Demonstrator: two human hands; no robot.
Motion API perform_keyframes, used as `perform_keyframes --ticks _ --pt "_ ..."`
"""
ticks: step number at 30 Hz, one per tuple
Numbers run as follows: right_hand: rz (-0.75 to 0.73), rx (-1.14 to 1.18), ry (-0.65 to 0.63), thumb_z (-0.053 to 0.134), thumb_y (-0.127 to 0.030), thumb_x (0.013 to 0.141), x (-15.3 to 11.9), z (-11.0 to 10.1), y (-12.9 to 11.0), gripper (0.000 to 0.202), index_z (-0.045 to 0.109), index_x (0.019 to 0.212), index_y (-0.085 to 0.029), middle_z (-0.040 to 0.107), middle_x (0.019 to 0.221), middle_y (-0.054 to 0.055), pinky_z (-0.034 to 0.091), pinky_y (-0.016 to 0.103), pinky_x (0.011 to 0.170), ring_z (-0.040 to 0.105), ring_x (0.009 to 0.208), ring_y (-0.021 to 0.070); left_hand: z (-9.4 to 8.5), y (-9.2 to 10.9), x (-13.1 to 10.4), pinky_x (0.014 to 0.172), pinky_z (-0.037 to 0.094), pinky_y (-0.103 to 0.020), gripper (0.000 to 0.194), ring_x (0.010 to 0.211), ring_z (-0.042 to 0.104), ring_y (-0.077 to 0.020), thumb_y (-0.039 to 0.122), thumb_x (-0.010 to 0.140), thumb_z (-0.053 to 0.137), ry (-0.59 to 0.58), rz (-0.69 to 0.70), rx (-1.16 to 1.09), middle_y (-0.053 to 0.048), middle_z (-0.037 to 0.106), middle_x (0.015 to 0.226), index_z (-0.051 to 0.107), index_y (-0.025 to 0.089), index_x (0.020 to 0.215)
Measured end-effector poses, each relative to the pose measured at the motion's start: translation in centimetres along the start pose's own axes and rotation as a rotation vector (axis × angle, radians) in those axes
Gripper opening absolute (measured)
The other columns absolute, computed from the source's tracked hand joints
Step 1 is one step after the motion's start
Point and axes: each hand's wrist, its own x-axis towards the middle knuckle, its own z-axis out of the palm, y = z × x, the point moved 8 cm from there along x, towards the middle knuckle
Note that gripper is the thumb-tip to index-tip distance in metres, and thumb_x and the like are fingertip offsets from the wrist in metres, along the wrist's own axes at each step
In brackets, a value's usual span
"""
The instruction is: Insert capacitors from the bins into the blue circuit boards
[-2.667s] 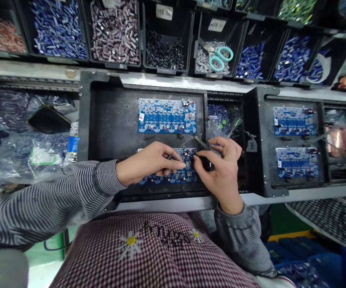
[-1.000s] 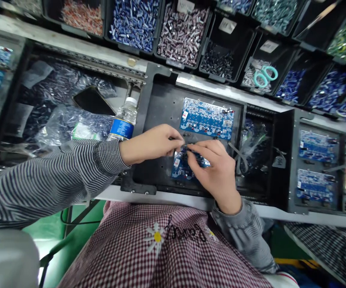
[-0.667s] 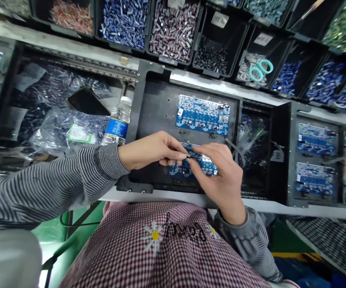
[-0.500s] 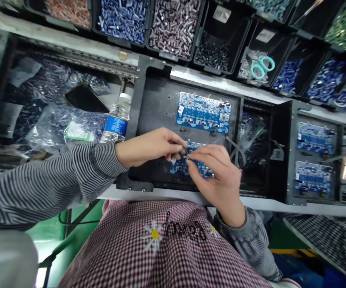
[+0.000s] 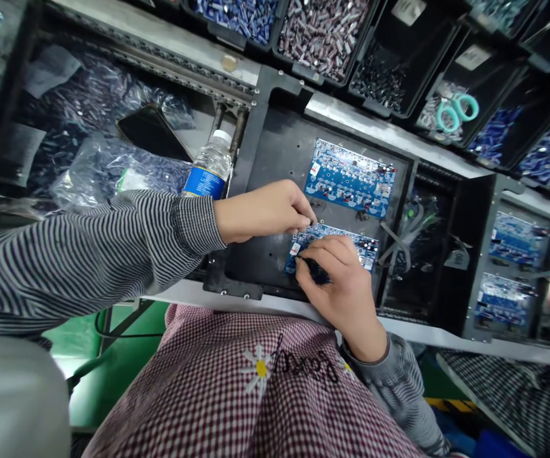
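Note:
Two blue circuit boards lie in a black tray [image 5: 275, 152]. The upper board [image 5: 351, 178] is uncovered. Over the lower board [image 5: 367, 248], my left hand [image 5: 275, 210] has its fingertips pinched at the top left edge, and whatever they grip is too small to make out. My right hand [image 5: 344, 280] covers the middle of that same board, its thumb and forefinger closed near the white sticker at the left end. A small dark thing shows at those fingertips, but I cannot tell what it is.
Left of the tray are a water bottle [image 5: 208, 168], a dark phone [image 5: 153, 130] and plastic bags of parts [image 5: 84, 159]. Bins of small parts [image 5: 320, 38] line the back, one with teal-handled scissors [image 5: 456, 113]. More boards [image 5: 515, 238] sit at the right.
The view has shifted, so the tray appears farther right. My hands, which met over the lower board, are now apart: the left at its upper edge, the right lower down near the sticker.

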Motion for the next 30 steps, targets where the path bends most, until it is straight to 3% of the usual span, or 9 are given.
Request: perform_keyframes --ticks 12,16,19,23,27,30 --pt "-0.047 0.018 -0.066 0.06 -0.012 0.081 0.4 0.1 -0.3 0.01 0.063 0.087 -0.019 0.064 0.085 0.005 0.05 0.039 0.084 0.056 0.089 0.0194 0.1 -0.6 0.3 0.051 0.034 -0.02 0.018 0.049 0.044 -0.0065 0.012 0.08 0.056 -0.042 -0.022 -0.005 -0.002 0.057 0.062 0.068 0.003 0.09" --pt "0.001 -0.01 0.081 0.066 -0.016 0.078 1.1 -2.5 0.1 0.015 0.064 0.092 -0.021 0.064 0.086 0.004 0.05 0.039 0.084 0.057 0.088 0.0188 0.0 -0.5 0.3 0.053 0.034 -0.02 0.017 0.051 0.045 -0.0072 0.011 0.081 0.056 -0.053 -0.03 -0.034 0.0 0.054 0.058 0.068 0.003 0.089" --pt "-0.019 -0.038 0.112 0.064 -0.014 0.08 2.6 -3.8 0.4 0.02 0.065 0.098 -0.022 0.066 0.088 0.004 0.05 0.038 0.085 0.059 0.09 0.0186 0.3 -0.1 0.2 0.053 0.034 -0.019 0.014 0.054 0.045 -0.0073 0.013 0.082 0.055 -0.122 -0.016 -0.197 0.0 0.053 0.06 0.067 0.005 0.08" --pt "-0.029 0.012 0.131 0.06 -0.014 0.081 6.2 -4.2 2.2 0.015 0.067 0.092 -0.022 0.069 0.087 0.003 0.05 0.036 0.083 0.062 0.085 0.0171 -0.4 -0.1 0.3 0.059 0.039 -0.019 0.016 0.065 0.053 -0.0093 0.011 0.084 0.051 -0.056 -0.066 -0.376 -0.005 0.061 0.077 0.065 0.005 0.088" --pt "-0.031 0.015 0.123 0.057 -0.015 0.081 9.5 -3.1 4.7 0.015 0.068 0.087 -0.021 0.07 0.084 0.003 0.05 0.036 0.082 0.062 0.085 0.0183 -0.5 -0.7 0.4 0.054 0.038 -0.02 0.019 0.055 0.05 -0.0078 0.007 0.083 0.049 -0.052 -0.155 -0.366 -0.004 0.062 0.071 0.064 0.004 0.095" --pt "-0.037 0.028 0.08 0.055 -0.015 0.082 10.3 -2.1 5.7 0.015 0.068 0.087 -0.02 0.07 0.085 0.004 0.05 0.036 0.083 0.062 0.086 0.0187 -0.6 -0.8 0.6 0.049 0.034 -0.019 0.016 0.048 0.045 -0.0065 0.017 0.087 0.054 -0.067 -0.141 -0.386 -0.002 0.059 0.063 0.064 0.006 0.092"
